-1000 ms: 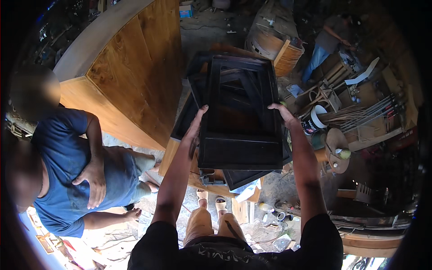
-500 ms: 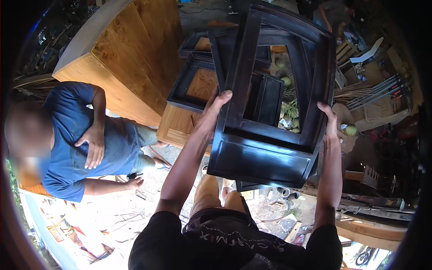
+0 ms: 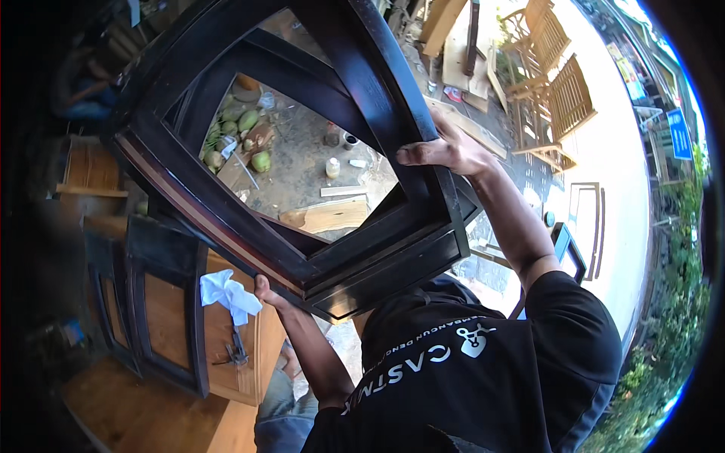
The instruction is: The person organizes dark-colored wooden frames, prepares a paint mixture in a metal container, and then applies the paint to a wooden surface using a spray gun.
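I hold a dark wooden frame up in front of me, tilted, with a wide opening and a solid panel along its near end. A second dark frame shows through that opening; whether the two are joined I cannot tell. My left hand grips the lower left edge, thumb on top and fingers hidden beneath. Around the right-hand rail is my right hand, its thumb over the face. Beside my left hand lies a crumpled white cloth, next to dark framed panels against a light wooden cabinet.
Through the opening appear green coconuts, a small bottle and a plank on the ground. Slatted wooden chairs stand at the far right. Someone's blue-grey trousers show at lower left; another person is at far left.
My view has swung to the right. The dark frame has turned and tilted in my hands, and its lower left edge now faces me. Both hands still grip it.
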`<state>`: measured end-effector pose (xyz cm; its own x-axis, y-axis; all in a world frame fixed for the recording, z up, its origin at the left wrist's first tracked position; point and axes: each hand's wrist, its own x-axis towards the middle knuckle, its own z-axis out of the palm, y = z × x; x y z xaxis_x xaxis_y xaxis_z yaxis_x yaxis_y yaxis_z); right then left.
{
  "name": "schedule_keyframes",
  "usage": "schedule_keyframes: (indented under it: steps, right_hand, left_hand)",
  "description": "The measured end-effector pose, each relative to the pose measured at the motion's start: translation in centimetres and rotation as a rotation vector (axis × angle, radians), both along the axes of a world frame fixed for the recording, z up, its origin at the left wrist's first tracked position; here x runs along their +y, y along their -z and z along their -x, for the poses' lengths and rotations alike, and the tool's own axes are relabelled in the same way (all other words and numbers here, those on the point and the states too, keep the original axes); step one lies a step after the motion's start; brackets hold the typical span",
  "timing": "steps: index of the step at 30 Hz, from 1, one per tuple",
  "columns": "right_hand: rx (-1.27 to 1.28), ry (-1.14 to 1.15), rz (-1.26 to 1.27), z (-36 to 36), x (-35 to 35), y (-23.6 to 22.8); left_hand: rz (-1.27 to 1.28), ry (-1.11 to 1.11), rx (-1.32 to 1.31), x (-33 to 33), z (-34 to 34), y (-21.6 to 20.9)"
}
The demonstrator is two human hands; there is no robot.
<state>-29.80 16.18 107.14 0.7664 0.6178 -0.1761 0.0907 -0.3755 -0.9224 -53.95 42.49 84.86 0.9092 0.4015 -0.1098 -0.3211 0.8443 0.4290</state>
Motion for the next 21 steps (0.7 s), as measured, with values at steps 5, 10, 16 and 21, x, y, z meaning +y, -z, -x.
schedule_keyframes:
  steps: [5, 10, 16, 21]
  right_hand:
    - [0.032, 0.414, -0.211, 1.6, -16.8, 2.1]
    - [0.126, 1.046, -0.439, 2.0, -31.1, 6.0]
    - [0.044, 1.248, -0.357, -2.8, -43.2, 8.3]
    - [0.165, 1.232, -0.367, -9.1, -56.2, 16.7]
  left_hand:
    - [-0.244, 0.346, 0.054, -6.4, -7.8, -0.1]
    - [-0.717, 0.451, -0.162, -18.1, -21.2, -11.3]
    - [-0.826, 0.844, -0.211, -31.8, -35.1, -7.2]
    - [-0.709, 0.951, -0.093, -47.4, -44.1, 1.6]
